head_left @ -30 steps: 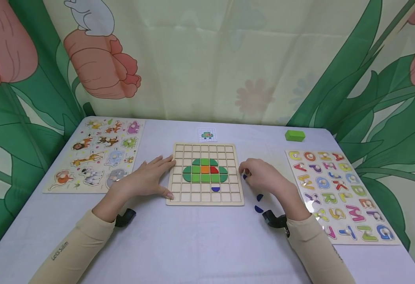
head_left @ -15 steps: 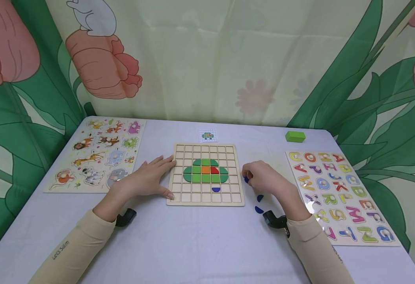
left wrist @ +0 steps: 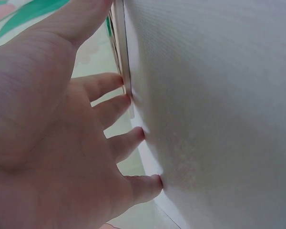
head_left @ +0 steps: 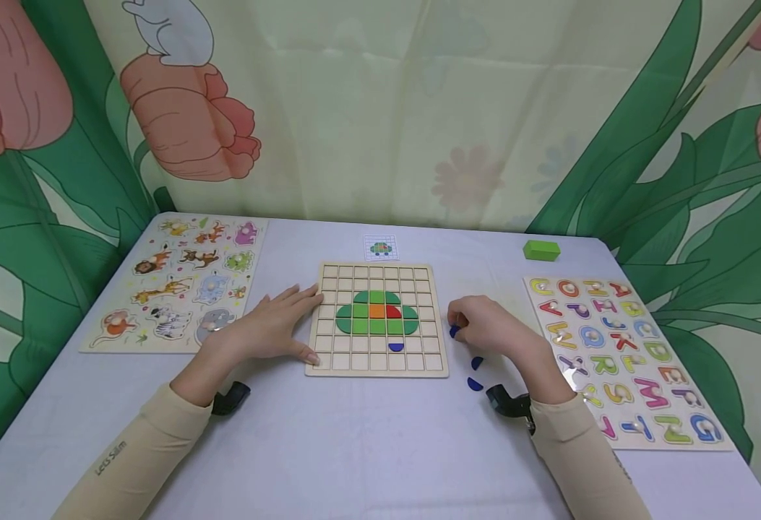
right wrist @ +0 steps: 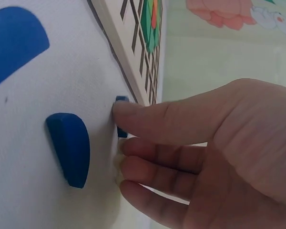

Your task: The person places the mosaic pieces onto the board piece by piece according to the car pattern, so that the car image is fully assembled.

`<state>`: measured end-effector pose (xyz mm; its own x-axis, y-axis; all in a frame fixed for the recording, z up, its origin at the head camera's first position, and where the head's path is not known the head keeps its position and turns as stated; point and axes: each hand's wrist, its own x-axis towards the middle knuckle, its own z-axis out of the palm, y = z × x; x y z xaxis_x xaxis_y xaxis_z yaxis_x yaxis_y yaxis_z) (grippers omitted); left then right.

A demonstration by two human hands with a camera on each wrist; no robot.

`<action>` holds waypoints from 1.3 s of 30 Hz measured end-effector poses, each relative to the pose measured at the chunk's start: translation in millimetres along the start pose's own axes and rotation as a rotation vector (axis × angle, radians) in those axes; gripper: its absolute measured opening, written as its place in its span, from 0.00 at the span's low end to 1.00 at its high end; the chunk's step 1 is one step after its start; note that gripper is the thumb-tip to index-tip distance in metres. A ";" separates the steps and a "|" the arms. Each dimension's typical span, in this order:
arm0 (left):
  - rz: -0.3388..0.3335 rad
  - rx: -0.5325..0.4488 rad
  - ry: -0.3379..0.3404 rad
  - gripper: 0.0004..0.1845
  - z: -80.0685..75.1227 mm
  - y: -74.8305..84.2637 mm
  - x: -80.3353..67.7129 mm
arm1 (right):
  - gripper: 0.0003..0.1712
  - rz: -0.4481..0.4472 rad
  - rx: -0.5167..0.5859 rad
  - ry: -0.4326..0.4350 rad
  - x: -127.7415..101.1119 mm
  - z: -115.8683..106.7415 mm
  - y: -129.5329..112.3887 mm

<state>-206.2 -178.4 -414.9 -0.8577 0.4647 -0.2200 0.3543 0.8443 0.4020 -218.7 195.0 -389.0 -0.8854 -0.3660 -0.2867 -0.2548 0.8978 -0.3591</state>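
A wooden grid board [head_left: 341, 360] lies in the middle of the table, with green, orange and red pieces set into a rounded shape. Nearer its front edge sits a blue half-round piece [head_left: 396, 347]. My left hand [head_left: 264, 326] rests along the board's left side, fingers spread, thumb on the front left corner. To the right of the board, my right hand [head_left: 487, 326] pinches another blue piece [right wrist: 122, 130] at the tabletop; the thumb covers much of it. Two loose blue half-round pieces, one [head_left: 476, 362] and a second [head_left: 475, 384], lie close by on the cloth.
A small pattern card [head_left: 381, 248] lies behind the board. An animal puzzle [head_left: 116, 289] is at the left and a letter puzzle [head_left: 621, 397] at the right, partly behind the right forearm. A green block [head_left: 541, 250] stands at the back right.
My right hand has slid a little rightward and toward me, away from the board's edge, with the blue piece at its fingertips. The left hand keeps its place on the board.
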 end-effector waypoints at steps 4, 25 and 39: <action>-0.002 -0.006 -0.003 0.63 -0.2 0.1 -0.1 | 0.05 0.008 -0.017 0.017 0.0 1.8 -1.4; 0.005 -0.011 0.001 0.63 0.6 -2.0 0.3 | 0.07 0.075 -0.007 -0.028 2.3 5.6 -5.4; 0.009 -0.002 0.005 0.63 1.1 -1.5 0.2 | 0.06 0.067 0.029 0.006 3.8 9.1 0.5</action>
<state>-206.4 -179.3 -416.5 -0.8563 0.4709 -0.2122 0.3611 0.8395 0.4060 -218.7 191.8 -398.3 -0.9025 -0.3037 -0.3055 -0.1836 0.9127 -0.3650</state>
